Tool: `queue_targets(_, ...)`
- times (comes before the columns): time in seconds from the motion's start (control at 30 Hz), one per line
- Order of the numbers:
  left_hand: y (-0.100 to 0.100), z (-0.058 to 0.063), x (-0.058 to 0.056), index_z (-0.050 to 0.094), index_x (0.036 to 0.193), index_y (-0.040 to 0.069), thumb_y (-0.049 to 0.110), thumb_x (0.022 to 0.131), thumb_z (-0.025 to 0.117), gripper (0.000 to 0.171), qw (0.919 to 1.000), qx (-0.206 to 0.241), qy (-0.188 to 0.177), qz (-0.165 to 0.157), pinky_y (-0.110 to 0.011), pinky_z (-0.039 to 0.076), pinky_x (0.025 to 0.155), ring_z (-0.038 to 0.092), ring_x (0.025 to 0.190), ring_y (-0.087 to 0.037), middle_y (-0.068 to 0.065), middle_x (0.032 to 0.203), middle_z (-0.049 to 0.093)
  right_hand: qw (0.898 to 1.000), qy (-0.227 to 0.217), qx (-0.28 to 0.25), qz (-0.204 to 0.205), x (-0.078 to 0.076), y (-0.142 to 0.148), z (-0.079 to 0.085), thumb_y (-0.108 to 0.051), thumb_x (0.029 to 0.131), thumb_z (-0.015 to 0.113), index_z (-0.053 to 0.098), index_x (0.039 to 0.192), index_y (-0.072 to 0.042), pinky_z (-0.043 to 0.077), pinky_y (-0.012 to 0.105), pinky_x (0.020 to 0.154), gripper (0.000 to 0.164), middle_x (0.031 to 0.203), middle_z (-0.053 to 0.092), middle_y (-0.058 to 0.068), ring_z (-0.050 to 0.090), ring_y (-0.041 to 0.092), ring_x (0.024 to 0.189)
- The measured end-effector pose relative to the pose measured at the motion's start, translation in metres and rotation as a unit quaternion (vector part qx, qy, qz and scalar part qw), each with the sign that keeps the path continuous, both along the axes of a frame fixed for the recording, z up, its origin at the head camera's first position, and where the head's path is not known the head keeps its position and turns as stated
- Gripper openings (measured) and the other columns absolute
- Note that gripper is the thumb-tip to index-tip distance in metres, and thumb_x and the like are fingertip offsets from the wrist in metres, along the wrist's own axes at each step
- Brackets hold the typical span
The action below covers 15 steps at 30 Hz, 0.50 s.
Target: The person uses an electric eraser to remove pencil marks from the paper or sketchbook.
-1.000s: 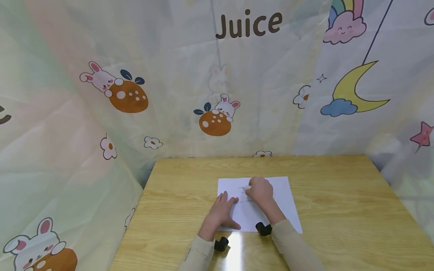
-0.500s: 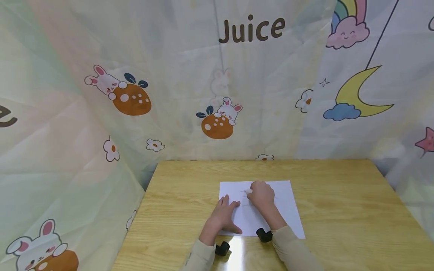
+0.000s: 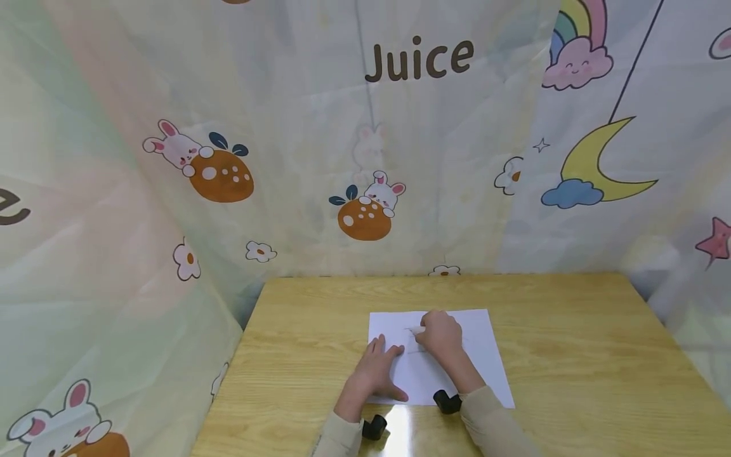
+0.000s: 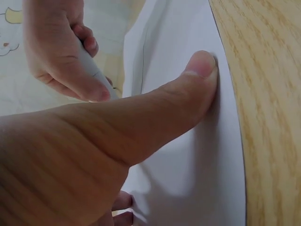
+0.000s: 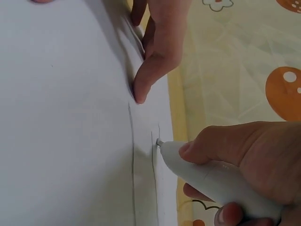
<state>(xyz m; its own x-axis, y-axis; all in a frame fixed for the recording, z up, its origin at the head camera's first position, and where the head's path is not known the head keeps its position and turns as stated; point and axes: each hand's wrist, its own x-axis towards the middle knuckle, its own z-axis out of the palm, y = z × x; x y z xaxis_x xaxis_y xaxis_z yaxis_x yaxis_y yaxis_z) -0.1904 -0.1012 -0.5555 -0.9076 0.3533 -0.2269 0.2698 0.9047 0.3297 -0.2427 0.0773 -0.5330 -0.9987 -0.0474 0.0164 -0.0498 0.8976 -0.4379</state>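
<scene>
A white sheet of paper (image 3: 434, 387) lies on the wooden table, with several thin dark lines (image 5: 133, 165) across it. My right hand (image 3: 442, 333) grips a thick white pen-shaped tool (image 5: 211, 181) with a narrow metal tip, thumb along its side. Its tip meets the sheet at the end of one line near the far edge. On the left part of the sheet, my left hand (image 3: 374, 371) rests with fingers spread, thumb (image 4: 200, 70) near the close edge. In the left wrist view, the left thumb overlaps the front end of the tool.
Black wrist-camera mounts (image 3: 374, 428) sit by both cuffs, the right one over the sheet's near edge. The wooden table (image 3: 308, 343) extends around the paper. A printed cloth backdrop (image 3: 285, 158) with bunnies and fruit hangs behind and to the sides.
The head view shifts slightly, so everything sits lower in it. Both hands keep nearly the same places on the paper, with the tool still in the right hand's grip.
</scene>
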Motion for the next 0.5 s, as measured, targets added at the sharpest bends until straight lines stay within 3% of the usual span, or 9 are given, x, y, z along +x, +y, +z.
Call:
queue_targets(0.2, 0.0014, 0.0004, -0.0003, 0.051, 0.141, 0.019, 0.049, 0.055, 0.092, 0.1, 1.0, 0.001, 0.004, 0.004, -0.052, 0.035, 0.106, 0.025, 0.139, -0.042, -0.027, 0.152, 0.026, 1.0, 0.011, -0.002, 0.004, -0.0029, -0.0011, -0.002, -0.015, 0.071, 0.076, 0.077, 0.083, -0.007, 0.052, 0.042, 0.053, 0.014, 0.077, 0.07, 0.005, 0.064, 0.027, 0.065)
queue_targets(0.5, 0.0015, -0.0027, -0.0016, 0.051, 0.141, 0.02, 0.051, 0.054, 0.092, 0.101, 1.0, 0.001, 0.0, 0.008, -0.052, 0.033, 0.107, 0.025, 0.14, -0.041, -0.026, 0.153, 0.025, 1.0, 0.006, -0.007, 0.01, -0.0011, -0.0006, -0.0012, -0.015, 0.07, 0.075, 0.076, 0.081, -0.008, 0.049, 0.039, 0.049, 0.013, 0.073, 0.068, 0.004, 0.058, 0.02, 0.059)
